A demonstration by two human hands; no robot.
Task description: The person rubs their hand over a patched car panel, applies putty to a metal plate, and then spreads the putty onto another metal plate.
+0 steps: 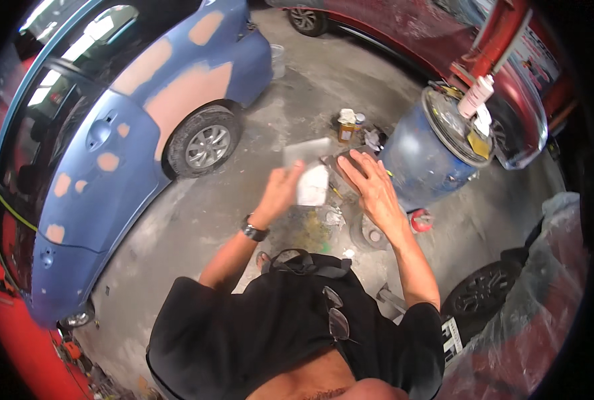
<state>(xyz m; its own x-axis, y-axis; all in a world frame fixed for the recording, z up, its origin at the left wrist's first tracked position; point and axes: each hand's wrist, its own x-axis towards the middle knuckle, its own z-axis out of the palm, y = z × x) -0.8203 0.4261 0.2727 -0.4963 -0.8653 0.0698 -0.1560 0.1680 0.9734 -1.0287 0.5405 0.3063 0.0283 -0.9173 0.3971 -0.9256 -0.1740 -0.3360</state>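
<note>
In front of my body, my left hand is closed and smeared by motion, with a pale, blurred flat sheet at its fingertips. A white piece shows just beside that hand; whether the two are joined I cannot tell. My right hand lies with long fingers over a dark brown-grey flat block, gripping it from above. Its thumb is hidden. The two hands are apart, the block close to the pale sheet.
A blue car with sanded pinkish patches stands at left. On the right are a blue drum with a bottle on top, a red-topped can and a plastic-draped car. Small containers stand beyond my hands.
</note>
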